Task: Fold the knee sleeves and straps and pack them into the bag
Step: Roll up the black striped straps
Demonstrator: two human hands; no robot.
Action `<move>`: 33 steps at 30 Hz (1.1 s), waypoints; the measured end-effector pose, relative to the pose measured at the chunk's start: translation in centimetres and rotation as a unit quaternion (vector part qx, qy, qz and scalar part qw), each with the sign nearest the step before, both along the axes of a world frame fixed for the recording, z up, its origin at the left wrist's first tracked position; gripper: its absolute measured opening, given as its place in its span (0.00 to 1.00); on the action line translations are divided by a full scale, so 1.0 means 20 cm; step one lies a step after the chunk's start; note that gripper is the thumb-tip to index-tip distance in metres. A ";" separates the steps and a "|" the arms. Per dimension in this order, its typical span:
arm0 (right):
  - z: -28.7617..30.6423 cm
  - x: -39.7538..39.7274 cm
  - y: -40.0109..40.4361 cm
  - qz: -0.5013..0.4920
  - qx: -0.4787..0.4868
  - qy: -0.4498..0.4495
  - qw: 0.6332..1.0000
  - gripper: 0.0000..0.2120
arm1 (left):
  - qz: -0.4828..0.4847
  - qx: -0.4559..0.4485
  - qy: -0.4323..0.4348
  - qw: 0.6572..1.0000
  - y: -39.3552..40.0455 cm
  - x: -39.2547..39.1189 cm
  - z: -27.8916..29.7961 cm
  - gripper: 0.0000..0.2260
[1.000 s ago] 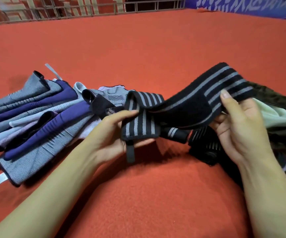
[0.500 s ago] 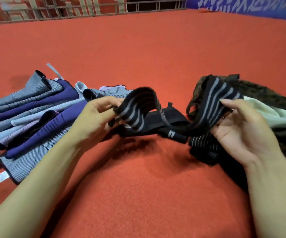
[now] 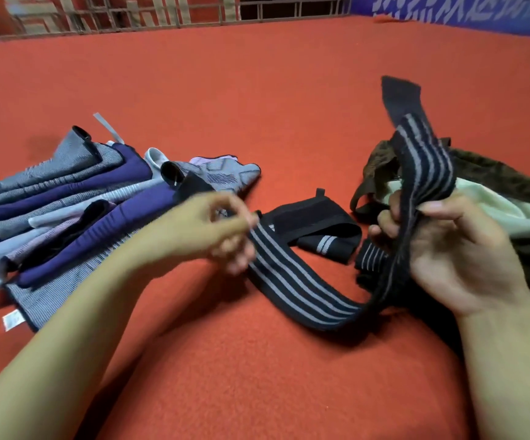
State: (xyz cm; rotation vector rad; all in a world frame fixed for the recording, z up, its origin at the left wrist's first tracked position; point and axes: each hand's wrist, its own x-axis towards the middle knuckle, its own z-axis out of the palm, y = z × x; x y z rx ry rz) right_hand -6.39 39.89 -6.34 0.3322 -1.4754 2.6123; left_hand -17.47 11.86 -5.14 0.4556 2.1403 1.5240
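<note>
Unfurled now, the black strap (image 3: 301, 290) with grey stripes hangs in one long sag where half a second ago it arched in a tight loop between both hands. Left hand (image 3: 216, 230), blurred with motion, pinches the strap's near end at about 9 o'clock of the sag; right hand (image 3: 454, 246) clenches round the strap at 3 o'clock, and its free tail stands up toward 12 o'clock. The strap's long axis runs left to right, dipping close to the red carpet (image 3: 257, 90). Open carpet stretches wide toward 12 o'clock, up to the railing (image 3: 168, 14). Folded knee sleeves (image 3: 66, 217) are stacked at 9 o'clock, more black straps (image 3: 317, 223) lie in the middle, and the camouflage bag (image 3: 495, 176) sits at 3 o'clock behind the right hand.
</note>
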 end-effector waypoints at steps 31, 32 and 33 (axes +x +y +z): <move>0.06 0.03 -0.01 -0.015 -0.063 -0.004 0.998 0.18 | -0.012 -0.196 0.167 0.966 0.02 -0.03 -0.15 0.07; 0.06 0.03 -0.01 -0.029 -0.052 -0.016 0.998 0.15 | -0.020 -0.194 0.253 0.948 0.01 -0.03 -0.14 0.07; 0.06 0.03 -0.01 -0.036 -0.047 -0.021 0.998 0.15 | -0.029 -0.177 0.322 0.930 0.01 -0.03 -0.12 0.06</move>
